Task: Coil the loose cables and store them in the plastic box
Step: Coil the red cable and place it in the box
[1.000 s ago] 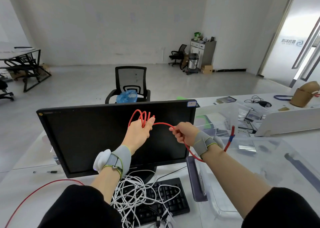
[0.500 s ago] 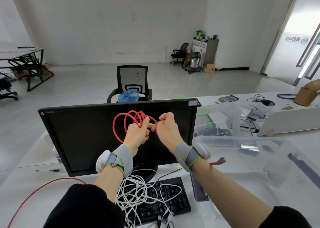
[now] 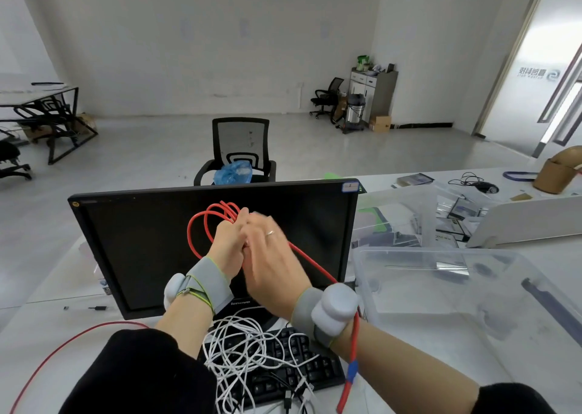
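Centre of frame, in front of the dark monitor (image 3: pixel 157 240): your left hand (image 3: pixel 228 245) grips the red cable (image 3: pixel 201 224), its loops fanning out above and to the left of the fist. Your right hand (image 3: pixel 271 256) sits against the left, just right of it; motion blur hides the fingers, so I cannot tell whether it pinches the cable or only touches it. From under the right hand the cable runs down to the lower right, passes behind the right wrist band and hangs with its blue-collared end near the bottom edge. Another red stretch arcs over the tabletop (image 3: pixel 47 335) at lower left.

Plastic box (image 3: pixel 472 303): clear, open, right of frame, just right of your right wrist.

White cables (image 3: pixel 242 350): tangled heap on the black keyboard (image 3: pixel 315 366), bottom centre, below both wrists.
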Demonstrator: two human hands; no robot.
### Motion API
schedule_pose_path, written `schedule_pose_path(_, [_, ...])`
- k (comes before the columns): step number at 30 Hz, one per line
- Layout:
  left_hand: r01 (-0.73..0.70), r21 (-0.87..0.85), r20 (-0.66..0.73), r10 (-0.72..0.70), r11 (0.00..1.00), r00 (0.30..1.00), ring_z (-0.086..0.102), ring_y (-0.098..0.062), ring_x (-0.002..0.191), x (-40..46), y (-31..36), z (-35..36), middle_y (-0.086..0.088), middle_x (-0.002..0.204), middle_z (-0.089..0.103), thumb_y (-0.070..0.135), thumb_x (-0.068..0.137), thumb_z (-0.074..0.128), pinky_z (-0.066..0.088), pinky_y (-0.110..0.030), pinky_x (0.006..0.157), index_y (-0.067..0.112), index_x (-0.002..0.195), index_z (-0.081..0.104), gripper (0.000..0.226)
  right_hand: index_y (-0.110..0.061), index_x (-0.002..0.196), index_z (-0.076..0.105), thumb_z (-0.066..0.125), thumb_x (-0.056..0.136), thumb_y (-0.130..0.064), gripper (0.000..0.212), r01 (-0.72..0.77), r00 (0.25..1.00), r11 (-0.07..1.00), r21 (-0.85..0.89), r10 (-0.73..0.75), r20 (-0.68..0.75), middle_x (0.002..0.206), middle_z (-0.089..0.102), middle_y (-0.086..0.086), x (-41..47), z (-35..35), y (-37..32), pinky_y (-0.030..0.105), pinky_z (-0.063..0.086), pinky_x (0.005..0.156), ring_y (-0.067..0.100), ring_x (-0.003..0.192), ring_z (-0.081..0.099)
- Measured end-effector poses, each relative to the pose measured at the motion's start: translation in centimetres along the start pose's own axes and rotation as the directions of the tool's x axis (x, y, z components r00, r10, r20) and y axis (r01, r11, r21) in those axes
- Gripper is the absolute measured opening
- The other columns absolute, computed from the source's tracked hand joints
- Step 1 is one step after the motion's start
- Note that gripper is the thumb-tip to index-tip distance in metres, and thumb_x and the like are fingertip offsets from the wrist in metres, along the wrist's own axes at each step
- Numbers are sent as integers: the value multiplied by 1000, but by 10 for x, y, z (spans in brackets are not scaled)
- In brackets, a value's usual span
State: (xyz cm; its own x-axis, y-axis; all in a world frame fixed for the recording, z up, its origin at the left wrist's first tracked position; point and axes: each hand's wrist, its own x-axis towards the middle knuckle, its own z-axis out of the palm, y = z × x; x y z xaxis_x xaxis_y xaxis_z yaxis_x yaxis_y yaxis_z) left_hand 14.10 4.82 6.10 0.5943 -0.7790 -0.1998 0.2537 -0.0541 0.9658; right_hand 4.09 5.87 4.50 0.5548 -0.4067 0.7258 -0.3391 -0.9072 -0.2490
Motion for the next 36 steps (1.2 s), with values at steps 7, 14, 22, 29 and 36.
schedule_pose_path(7, [50,-85,181,-34,995,983,32,-4,36,8,-3,-9,8,45,39,21,101,38,26,-17,43,12,77,53,31,-13,77,56,48,84,-20,13,356,934,868,-347,-316,168,74,57,3,-32,4,35,30,36,58,20,63,49])
schedule_pose_path(14, [-22,-84,215,39,996,976,32,-3,38,7,8,-2,7,48,39,20,101,38,25,-19,49,11,79,56,30,-11,75,64,59,88,-26,20,331,812,841,-429,-23,583,69,66,4,-45,6,68,27,37,46,22,59,64])
schedule_pose_path(22, [101,-407,228,-6,908,974,30,-5,39,6,23,1,7,47,38,22,101,36,25,-18,48,15,69,48,35,-4,108,59,36,99,-15,27,34,557,881,-472,376,741,108,63,14,-56,10,93,35,42,77,33,99,60])
schedule_pose_path(29, [115,-373,183,-49,920,982,31,-4,35,7,15,-2,7,44,38,21,102,35,26,-17,46,14,69,47,35,-7,78,66,35,100,-41,51,-911,379,-48,410,300,876,75,69,6,-16,-18,75,28,52,79,17,75,67])
schedule_pose_path(36, [38,-266,78,-18,963,997,32,-3,34,13,9,-9,7,42,39,20,101,37,24,-19,48,14,73,49,32,-9,94,67,45,91,-46,43,-885,445,-197,423,-84,892,84,70,3,-4,-39,61,36,46,99,18,88,68])
